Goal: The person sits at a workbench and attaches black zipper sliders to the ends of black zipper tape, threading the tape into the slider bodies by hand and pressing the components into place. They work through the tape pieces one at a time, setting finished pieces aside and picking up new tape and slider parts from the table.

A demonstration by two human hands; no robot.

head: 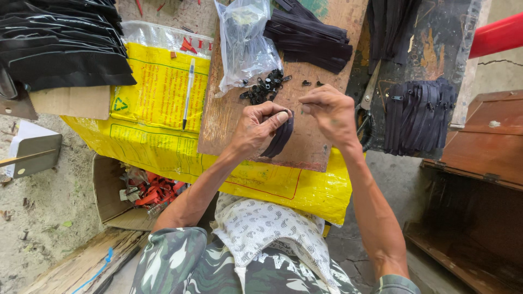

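1. The left hand is closed around a folded black zipper strip; the thumb presses on its upper end while the other fingers curl under it, so the strip hangs out of the fist on the side facing the other hand.
2. The right hand sits just beside the left, fingertips pinched together near the top of the strip. Whatever they pinch is too small to make out, and I cannot tell whether they touch the strip itself.
3. Both hands hover over a worn wooden board that lies on a yellow plastic sack.
4. Just beyond the fingers, a small heap of black zipper sliders lies on the board, with a clear plastic bag of more dark pieces touching it.
5. A stack of black zipper lengths rests at the board's far end, and another bundle lies on the dark table to the right.
6. Scissors lie near the right wrist, between the board and that bundle.
7. A pen lies on the sack, well apart from the left hand.
8. A cardboard box holding red scraps stands on the ground below the left forearm.
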